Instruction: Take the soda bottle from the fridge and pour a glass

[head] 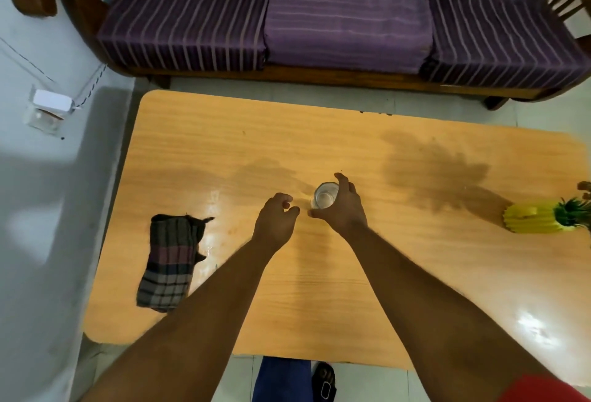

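Note:
A small clear drinking glass [324, 197] stands upright near the middle of the light wooden table [224, 152]. My right hand [343, 210] is wrapped around the glass, thumb on its near side and fingers curled over its far side. Just left of it, my left hand [276, 221] hovers over the table with its fingers loosely curled and nothing in them; it does not touch the glass. The glass looks clear inside. No soda bottle or fridge is in view.
A folded checked cloth [169, 261] lies on the table's left part. A yellow vase with a green plant [537, 218] lies at the right edge. A purple striped sofa [345, 18] stands beyond the table. A wall with a white socket [51, 104] is at left.

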